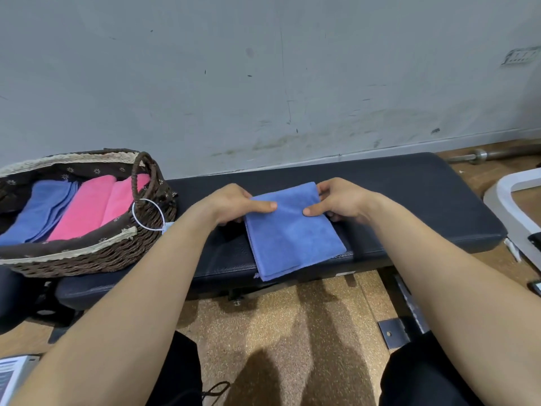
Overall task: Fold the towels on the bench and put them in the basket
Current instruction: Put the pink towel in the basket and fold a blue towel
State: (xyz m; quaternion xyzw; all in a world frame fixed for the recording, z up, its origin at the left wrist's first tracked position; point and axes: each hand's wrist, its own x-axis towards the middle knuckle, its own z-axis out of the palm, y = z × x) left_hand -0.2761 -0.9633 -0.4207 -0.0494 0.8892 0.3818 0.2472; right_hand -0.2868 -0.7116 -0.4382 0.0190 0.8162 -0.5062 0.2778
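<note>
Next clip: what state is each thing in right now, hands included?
Blue towel: folded, flat on the bench, near corner overhanging the front edge.
Left hand: pinches the towel's far left edge.
Right hand: pinches its far right edge.
Basket: upright, partly filled.
Stored blue towels: folded, in the basket.
Pink towels: folded, beside them.
</note>
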